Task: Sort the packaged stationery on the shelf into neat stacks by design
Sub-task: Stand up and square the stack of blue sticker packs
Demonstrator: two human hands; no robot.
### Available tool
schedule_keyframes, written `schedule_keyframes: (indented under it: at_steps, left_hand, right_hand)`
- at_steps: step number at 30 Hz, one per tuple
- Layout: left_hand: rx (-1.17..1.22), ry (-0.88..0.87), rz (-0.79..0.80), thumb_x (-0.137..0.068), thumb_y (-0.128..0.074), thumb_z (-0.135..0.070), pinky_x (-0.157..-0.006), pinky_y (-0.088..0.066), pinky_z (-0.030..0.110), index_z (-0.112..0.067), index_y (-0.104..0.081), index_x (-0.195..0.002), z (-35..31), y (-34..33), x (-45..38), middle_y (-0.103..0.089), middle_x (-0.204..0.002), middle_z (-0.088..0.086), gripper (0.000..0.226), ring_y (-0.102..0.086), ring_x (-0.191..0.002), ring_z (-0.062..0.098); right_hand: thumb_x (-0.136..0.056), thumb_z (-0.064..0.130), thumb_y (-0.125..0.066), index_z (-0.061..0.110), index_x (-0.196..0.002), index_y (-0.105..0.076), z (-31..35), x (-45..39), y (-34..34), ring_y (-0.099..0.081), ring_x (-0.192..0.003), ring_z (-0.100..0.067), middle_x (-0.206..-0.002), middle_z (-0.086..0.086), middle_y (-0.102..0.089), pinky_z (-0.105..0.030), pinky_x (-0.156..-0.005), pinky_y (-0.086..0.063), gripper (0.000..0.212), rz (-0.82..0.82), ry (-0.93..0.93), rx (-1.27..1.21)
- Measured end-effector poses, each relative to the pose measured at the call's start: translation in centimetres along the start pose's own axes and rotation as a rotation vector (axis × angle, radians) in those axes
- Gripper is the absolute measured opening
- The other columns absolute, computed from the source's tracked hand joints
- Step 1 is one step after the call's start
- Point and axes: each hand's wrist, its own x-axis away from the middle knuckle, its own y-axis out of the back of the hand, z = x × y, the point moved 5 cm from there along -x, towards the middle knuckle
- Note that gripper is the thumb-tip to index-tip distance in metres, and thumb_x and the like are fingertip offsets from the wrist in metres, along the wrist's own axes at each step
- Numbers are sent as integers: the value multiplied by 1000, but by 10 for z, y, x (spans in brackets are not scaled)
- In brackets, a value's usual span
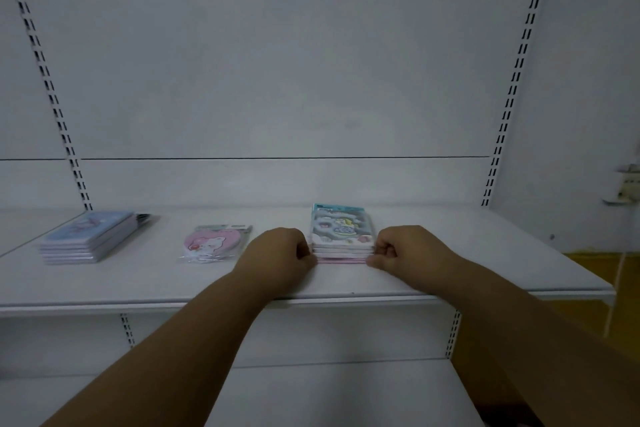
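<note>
On the white shelf (450, 274) three groups of packaged stationery lie in a row. At the left is a tall stack of pale blue packs (88, 236). In the middle lies a small pile of pink heart-shaped packs (214, 242) in clear wrap. Right of centre stands a stack of teal-and-white cartoon packs (343, 236). My left hand (280, 255) presses its curled fingers against the left side of that stack. Against the stack's right side rests my right hand (405, 248), fingers curled too. Both hands pinch the stack's lower edges.
White back panels with slotted uprights (52, 94) rise behind the shelf. A lower shelf (329, 388) shows below the front edge. At the far right are a yellow floor (595, 274) and a wall fitting (627, 187).
</note>
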Motion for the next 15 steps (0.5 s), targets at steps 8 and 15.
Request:
schedule_keyframes:
  at_steps: [8, 15]
  left_hand:
    - [-84, -73, -12, -92, -56, -39, -76, -50, 32, -18, -68, -92, -3, -3, -1, -66, -93, 3, 24, -61, -85, 23]
    - [-93, -65, -9, -91, -51, -33, -71, -50, 31, -17, -65, -85, -3, -4, -1, -67, -92, 7, 22, -63, -81, 25]
  right_hand:
    - [-90, 38, -62, 13, -90, -65, 5, 3, -3, -54, -80, -17, -83, 1, -60, -28, -66, -36, 26, -30, -38, 67]
    - [-91, 40, -61, 17, -87, -61, 11, 7, -2, -50, -78, -16, -80, 4, -55, -27, -64, -33, 24, -42, -54, 80]
